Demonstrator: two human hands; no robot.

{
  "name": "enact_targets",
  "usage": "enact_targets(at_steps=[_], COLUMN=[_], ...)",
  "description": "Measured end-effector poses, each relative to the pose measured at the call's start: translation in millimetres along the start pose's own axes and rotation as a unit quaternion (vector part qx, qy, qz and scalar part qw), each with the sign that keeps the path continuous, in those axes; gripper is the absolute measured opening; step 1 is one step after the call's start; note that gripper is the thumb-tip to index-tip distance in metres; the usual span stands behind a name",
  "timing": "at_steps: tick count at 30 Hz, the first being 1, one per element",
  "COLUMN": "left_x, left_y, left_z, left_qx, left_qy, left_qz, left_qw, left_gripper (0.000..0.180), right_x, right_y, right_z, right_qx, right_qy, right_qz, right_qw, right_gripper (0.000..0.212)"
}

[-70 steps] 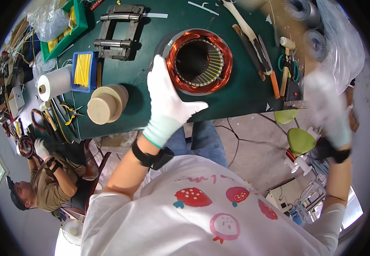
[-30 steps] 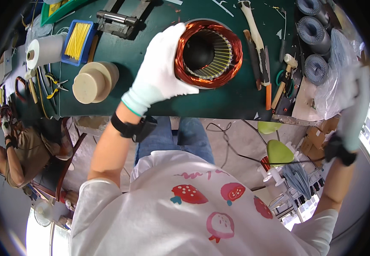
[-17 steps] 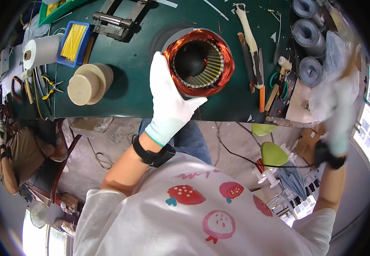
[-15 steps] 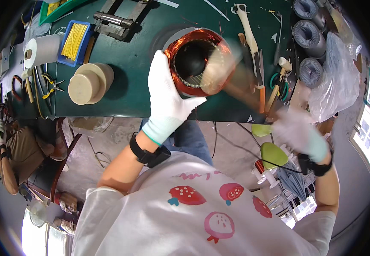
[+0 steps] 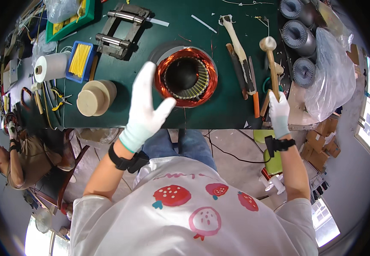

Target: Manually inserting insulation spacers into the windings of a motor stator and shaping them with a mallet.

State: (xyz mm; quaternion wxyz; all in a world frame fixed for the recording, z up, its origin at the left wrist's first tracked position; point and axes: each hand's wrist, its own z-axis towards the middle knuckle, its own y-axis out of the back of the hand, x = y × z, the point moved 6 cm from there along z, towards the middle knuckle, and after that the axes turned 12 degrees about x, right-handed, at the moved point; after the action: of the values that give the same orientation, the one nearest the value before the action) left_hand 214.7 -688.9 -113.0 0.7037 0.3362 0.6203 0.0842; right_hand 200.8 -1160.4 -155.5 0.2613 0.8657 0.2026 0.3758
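A motor stator [image 5: 208, 87] with a ring of copper windings stands on the green bench, its dark bore facing up. Just left of it is my left hand [image 5: 145, 106] in a white glove, thumb and fingers spread, with its fingertips by the coil's edge; whether they touch it I cannot tell. Off to the right, my gloved right hand [image 5: 278, 110] is wrapped round the wooden handle of a mallet [image 5: 272, 64], whose pale head points away from me. Between stator and mallet lie an orange-handled tool [image 5: 256, 104] and a long white-and-black tool [image 5: 238, 47].
Left of the stator stand a stepped beige block [image 5: 92, 99], a blue tray [image 5: 81, 44] of yellow sticks and a metal frame [image 5: 121, 32]. Several grey slotted cores [image 5: 298, 34] and a plastic bag [image 5: 332, 77] line the right side. A co-worker [image 5: 31, 158] sits at far left.
The mallet, blurred over the stator before, is now upright at the right in my right hand. My left hand has come off the stator's side and opened wider.
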Motion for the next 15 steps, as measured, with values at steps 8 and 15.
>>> enact_targets(at_steps=[8,15], left_x=[-60,0], left_y=[25,7], left_z=[88,101], left_qx=[0.002,0.041], left_qy=[-0.074,0.132], left_qz=[0.228,-0.437], left_qw=[0.971,0.889], left_gripper=[0.067,0.052], right_x=[-31,52], right_y=[-20,-82], right_z=[11,24], right_qx=[-0.118,-0.061], right_qy=[0.066,0.258], right_qz=[-0.304,-0.148], right_qw=[0.943,0.953], right_gripper=[0.057,0.044])
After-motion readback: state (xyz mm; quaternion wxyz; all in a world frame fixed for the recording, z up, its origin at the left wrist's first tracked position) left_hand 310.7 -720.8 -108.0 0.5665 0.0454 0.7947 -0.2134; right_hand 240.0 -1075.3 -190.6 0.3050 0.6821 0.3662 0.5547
